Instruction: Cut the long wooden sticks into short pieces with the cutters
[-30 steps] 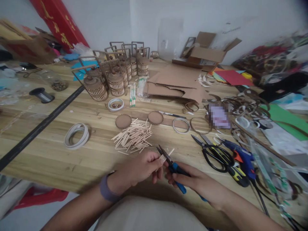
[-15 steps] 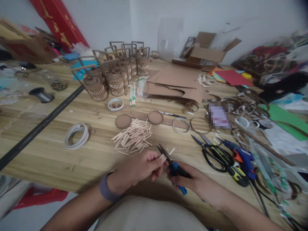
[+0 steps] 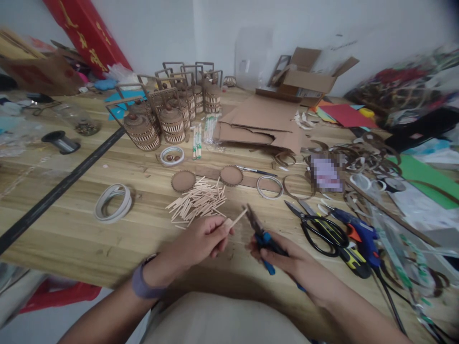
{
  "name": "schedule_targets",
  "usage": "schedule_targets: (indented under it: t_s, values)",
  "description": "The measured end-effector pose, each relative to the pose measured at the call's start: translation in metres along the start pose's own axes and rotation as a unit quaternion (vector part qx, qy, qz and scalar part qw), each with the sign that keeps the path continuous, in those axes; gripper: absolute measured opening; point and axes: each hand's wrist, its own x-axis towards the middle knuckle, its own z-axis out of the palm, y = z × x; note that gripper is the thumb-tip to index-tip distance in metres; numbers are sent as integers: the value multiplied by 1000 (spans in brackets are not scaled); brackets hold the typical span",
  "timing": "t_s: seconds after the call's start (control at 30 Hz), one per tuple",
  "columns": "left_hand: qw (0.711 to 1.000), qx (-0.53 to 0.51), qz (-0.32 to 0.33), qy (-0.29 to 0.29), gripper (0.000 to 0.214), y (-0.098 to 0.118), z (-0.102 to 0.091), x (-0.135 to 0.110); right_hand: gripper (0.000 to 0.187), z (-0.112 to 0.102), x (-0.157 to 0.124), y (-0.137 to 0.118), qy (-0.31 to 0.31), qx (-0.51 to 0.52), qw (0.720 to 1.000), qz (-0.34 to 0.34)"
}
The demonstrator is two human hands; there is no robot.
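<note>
My left hand [image 3: 211, 239] is closed in a pinch on a thin wooden stick [image 3: 239, 218], whose free end points up and right. In my right hand [image 3: 278, 253] are pliers [image 3: 263, 234] with blue and black handles, their dark jaws slightly blurred. The jaws are close to the stick's tip; whether they touch it I cannot tell. Just beyond my left hand lies a heap of short wooden sticks [image 3: 201, 200]. Behind the heap are two round brown discs with beaded rims, a left disc [image 3: 183, 181] and a right disc [image 3: 231, 176].
Black-handled scissors [image 3: 322, 234], a yellow and black cutter [image 3: 355, 260] and a blue glue gun [image 3: 358, 229] lie at the right. A roll of white strip [image 3: 114, 203] is at the left. Lidded, handled baskets [image 3: 172, 124] stand at the back beside cardboard sheets [image 3: 258, 117].
My left hand has moved left, away from the pliers, and one stick now extends from its fingers. Earlier the pliers' jaws were across short sticks at the left fingertips. The right hand has barely shifted.
</note>
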Motion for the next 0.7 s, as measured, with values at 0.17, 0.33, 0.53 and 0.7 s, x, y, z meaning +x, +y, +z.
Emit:
schedule_targets:
  t_s: [0.17,0.33,0.53,0.7]
  values:
    - [958,279,37,63,30,0,3,-1,28,-1,8,-6,222,-251,932,-135]
    - [924,354,100,107,25,-12,18,5,24,16,20,-10,152,-424,866,-217]
    - [913,377,95,121,30,-10,24,10,18,26,33,-7,181,-467,854,-143]
    - [917,371,10,144,29,1,33,15,25,35,46,-8,205,-448,863,-110]
